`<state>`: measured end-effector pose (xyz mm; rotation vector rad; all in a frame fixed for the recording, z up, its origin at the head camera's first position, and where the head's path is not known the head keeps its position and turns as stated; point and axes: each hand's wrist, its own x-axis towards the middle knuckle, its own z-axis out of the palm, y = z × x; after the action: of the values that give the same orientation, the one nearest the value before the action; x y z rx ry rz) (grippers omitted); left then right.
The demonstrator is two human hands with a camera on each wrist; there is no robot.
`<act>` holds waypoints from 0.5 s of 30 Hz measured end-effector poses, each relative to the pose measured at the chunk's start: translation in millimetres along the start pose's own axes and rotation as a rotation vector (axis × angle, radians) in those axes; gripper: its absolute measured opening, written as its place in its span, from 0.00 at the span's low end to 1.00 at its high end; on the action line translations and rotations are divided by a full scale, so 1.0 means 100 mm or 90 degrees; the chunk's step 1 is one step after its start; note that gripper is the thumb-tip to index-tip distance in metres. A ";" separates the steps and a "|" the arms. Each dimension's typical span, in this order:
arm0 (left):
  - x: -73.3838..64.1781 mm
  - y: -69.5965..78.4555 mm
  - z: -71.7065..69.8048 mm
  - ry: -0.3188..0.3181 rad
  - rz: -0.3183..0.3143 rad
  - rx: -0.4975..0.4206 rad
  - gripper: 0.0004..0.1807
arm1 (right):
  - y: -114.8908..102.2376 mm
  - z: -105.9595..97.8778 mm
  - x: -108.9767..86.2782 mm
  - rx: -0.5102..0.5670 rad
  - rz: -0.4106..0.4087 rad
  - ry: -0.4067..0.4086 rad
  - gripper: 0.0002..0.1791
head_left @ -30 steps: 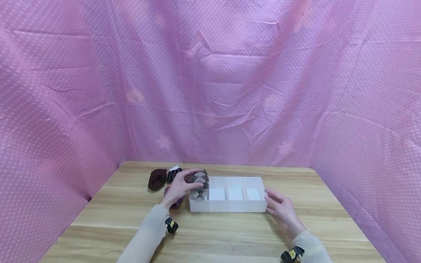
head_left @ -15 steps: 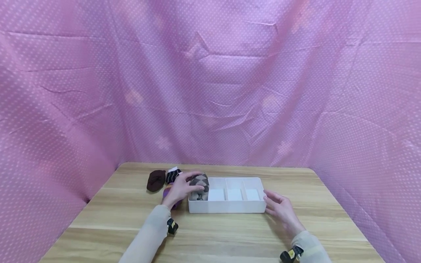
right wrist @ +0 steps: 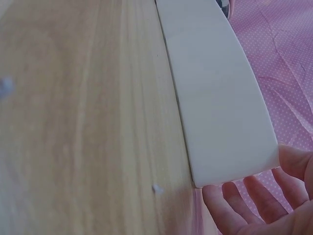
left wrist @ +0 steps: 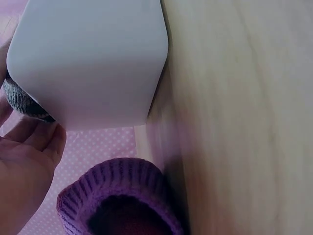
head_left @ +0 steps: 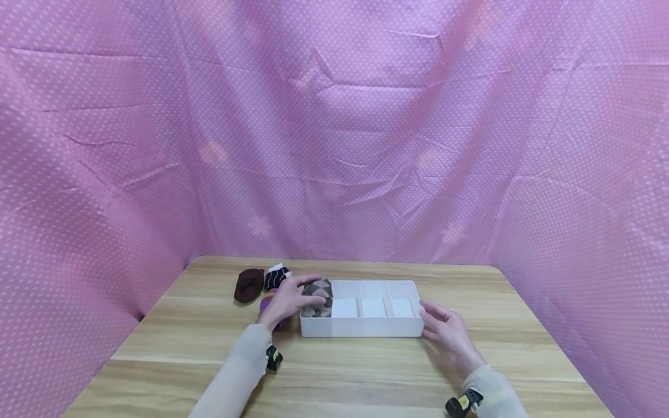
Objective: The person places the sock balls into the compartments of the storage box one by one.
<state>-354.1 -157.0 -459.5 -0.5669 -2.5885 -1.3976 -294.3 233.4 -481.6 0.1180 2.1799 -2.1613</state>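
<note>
In the head view a white box with several compartments in a row stands on the table. My left hand holds a checkered grey-brown rolled sock in the box's leftmost compartment, thumb on the near side, fingers behind. The left wrist view shows a dark bit of that sock past the box's corner. My right hand rests its fingertips against the box's right end; in the right wrist view the thumb lies at the rim. A purple ribbed sock lies beside the box, partly hidden by my left hand.
A dark brown rolled sock and a black sock with white lines lie left of the box. The wooden table extends in front. Pink dotted cloth hangs behind and along both sides.
My left hand has lowered the checkered sock, which sat above the rim, down into the leftmost compartment. My right hand has stayed at the box's right end.
</note>
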 end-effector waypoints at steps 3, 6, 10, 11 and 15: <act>0.00 0.00 0.00 0.000 0.004 0.012 0.34 | 0.00 0.00 0.01 0.008 -0.004 -0.001 0.29; 0.00 0.00 0.00 -0.004 0.002 0.015 0.33 | 0.01 0.00 0.01 0.016 -0.006 0.003 0.29; -0.01 0.01 0.00 -0.010 -0.018 0.012 0.33 | 0.01 0.00 0.01 0.021 -0.005 0.004 0.30; -0.01 0.01 0.00 -0.010 -0.024 0.010 0.33 | 0.01 0.00 0.01 0.015 -0.005 0.004 0.30; -0.01 0.01 0.00 -0.011 -0.025 0.002 0.33 | 0.01 0.00 0.01 -0.002 -0.002 0.005 0.30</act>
<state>-352.6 -156.5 -459.0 -0.5324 -2.6283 -1.4058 -294.9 233.4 -482.5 0.1244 2.1895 -2.1624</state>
